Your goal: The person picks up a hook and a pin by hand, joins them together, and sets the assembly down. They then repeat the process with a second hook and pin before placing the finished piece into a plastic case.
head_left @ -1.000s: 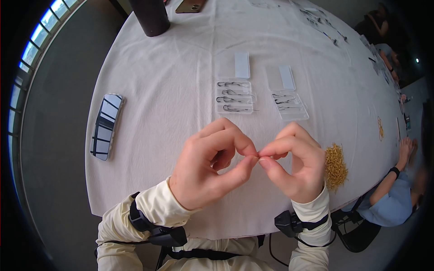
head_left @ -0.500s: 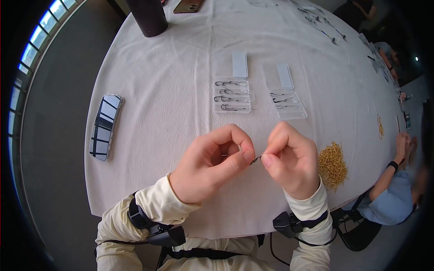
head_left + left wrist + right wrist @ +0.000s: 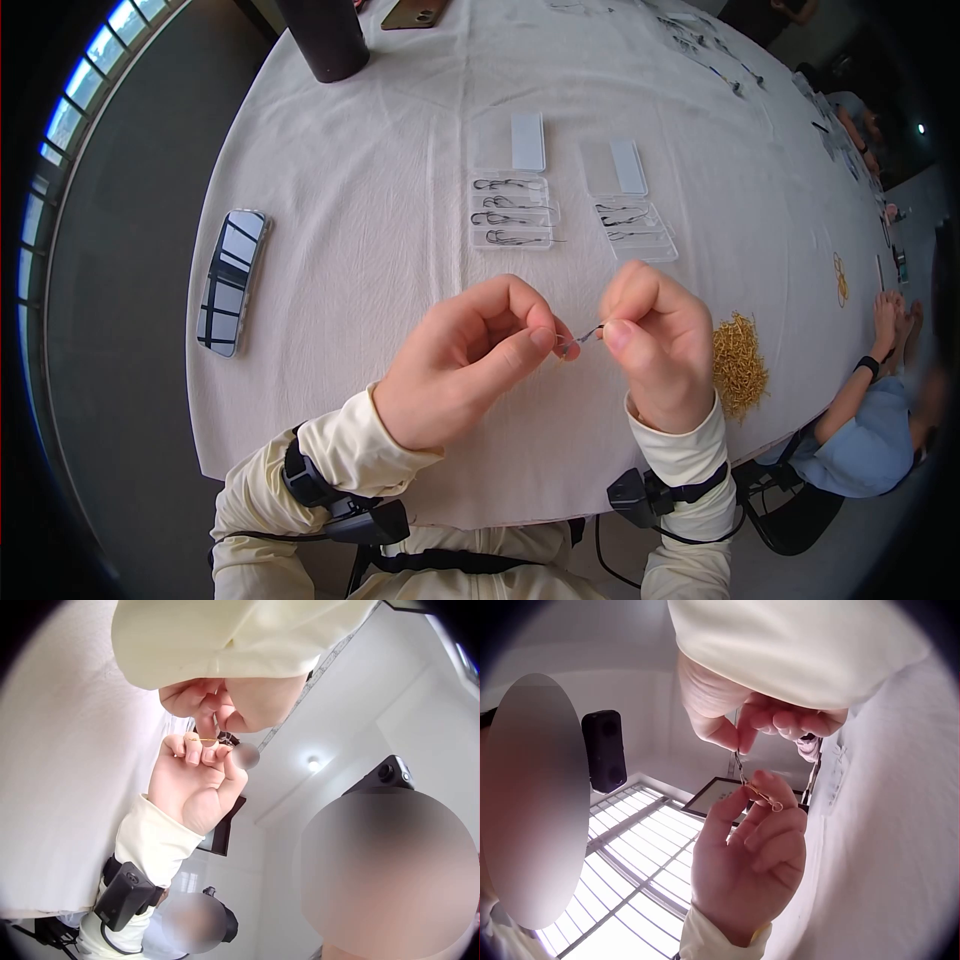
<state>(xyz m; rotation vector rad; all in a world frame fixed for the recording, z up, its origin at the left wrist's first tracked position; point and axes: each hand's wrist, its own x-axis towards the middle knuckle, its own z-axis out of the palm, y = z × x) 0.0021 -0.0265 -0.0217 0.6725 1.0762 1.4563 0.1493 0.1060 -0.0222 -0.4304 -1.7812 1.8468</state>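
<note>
Thumb and forefinger of the left hand (image 3: 460, 365) pinch a thin small piece; in the right wrist view it looks like a gold wire (image 3: 760, 796) with a small ring at its end. From it a short dark strand (image 3: 590, 334) runs to the right hand (image 3: 660, 355), whose thumb and forefinger pinch the strand's other end. Both hands are held above the white cloth, fingertips a little apart. Beside the right hand lies a heap of small gold pieces (image 3: 740, 368). Exactly how strand and gold wire join is too small to tell.
Beyond the hands lie two open clear boxes, left (image 3: 512, 212) and right (image 3: 637, 232), with dark looped strands inside. A phone (image 3: 233, 283) lies at the left, a dark cup (image 3: 326, 40) at the back. Another person's arm (image 3: 850, 405) is at the right edge.
The right hand has moved slightly right and up, away from the left fingertips, and more of the dark strand shows between them. The left hand's thumb and forefinger have shifted slightly left.
</note>
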